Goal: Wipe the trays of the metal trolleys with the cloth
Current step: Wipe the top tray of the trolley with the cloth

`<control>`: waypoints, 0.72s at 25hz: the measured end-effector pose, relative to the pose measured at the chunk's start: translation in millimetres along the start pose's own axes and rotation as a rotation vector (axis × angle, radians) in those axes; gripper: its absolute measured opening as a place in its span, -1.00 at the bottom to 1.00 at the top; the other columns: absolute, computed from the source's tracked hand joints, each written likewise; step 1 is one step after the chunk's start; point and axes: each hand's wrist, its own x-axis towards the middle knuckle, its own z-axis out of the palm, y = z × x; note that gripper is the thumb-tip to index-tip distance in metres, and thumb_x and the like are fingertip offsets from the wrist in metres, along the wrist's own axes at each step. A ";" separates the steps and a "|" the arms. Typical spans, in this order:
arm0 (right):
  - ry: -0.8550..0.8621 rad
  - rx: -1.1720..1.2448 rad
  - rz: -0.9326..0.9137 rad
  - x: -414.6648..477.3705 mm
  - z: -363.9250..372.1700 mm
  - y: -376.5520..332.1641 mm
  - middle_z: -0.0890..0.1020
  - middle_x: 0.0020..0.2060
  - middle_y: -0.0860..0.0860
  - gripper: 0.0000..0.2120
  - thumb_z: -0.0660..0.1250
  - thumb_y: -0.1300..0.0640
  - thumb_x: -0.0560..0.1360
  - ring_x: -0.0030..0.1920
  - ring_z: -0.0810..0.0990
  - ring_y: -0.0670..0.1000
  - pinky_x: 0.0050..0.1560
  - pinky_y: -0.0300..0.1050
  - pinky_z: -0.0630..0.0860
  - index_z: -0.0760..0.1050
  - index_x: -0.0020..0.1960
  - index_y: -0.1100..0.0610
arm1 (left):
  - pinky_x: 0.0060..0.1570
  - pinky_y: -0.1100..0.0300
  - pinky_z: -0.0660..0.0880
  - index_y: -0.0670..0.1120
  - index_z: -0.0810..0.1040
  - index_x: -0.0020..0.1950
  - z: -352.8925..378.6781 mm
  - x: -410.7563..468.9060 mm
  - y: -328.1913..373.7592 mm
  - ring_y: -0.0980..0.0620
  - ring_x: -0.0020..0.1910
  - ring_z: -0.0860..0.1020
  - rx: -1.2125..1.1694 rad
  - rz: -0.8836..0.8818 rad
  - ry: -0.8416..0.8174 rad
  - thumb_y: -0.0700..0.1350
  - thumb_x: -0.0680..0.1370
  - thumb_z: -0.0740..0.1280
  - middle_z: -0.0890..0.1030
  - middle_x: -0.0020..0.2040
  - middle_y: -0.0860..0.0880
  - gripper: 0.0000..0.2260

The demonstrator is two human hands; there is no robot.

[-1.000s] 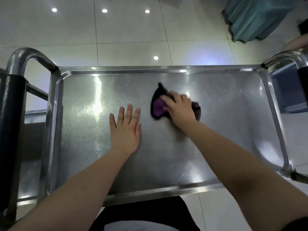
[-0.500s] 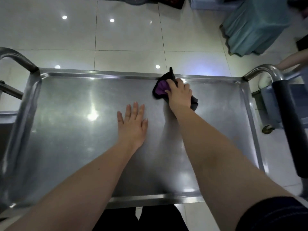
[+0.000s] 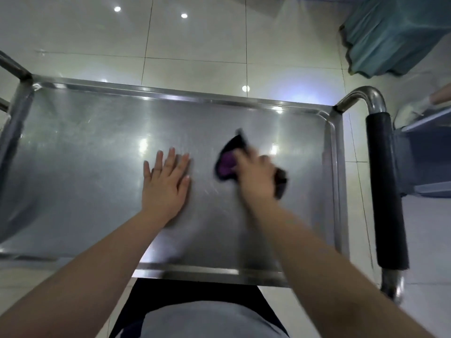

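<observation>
A steel trolley tray [image 3: 80, 167] fills the middle of the view. My right hand [image 3: 257, 178] presses a crumpled black and purple cloth [image 3: 227, 164] onto the tray, right of its middle; the hand and cloth are blurred by motion. Part of the cloth sticks out from under the hand on both sides. My left hand [image 3: 166, 182] lies flat on the tray, fingers straight and spread, a little left of the cloth and apart from it.
The trolley's steel handle with a black grip [image 3: 385, 186] runs along the right side. A teal covered object [image 3: 395, 32] stands on the tiled floor at the back right. Another steel frame [image 3: 14, 69] shows at the far left.
My right hand has pulled the cloth back from the tray's far rim toward the middle. The left hand stays flat in the same spot. The view has shifted.
</observation>
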 end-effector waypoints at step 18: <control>0.013 0.015 -0.690 -142.7 24.9 -16.4 0.58 0.25 0.09 -0.59 0.22 0.09 0.47 -0.08 0.57 0.18 -0.05 -0.01 0.48 0.54 0.29 -0.11 | 0.48 -0.18 -0.24 0.19 -0.08 0.59 17.7 -17.3 11.0 -0.08 0.58 -0.13 0.064 -0.089 -0.111 0.13 0.66 -0.04 -0.07 0.62 0.04 -0.50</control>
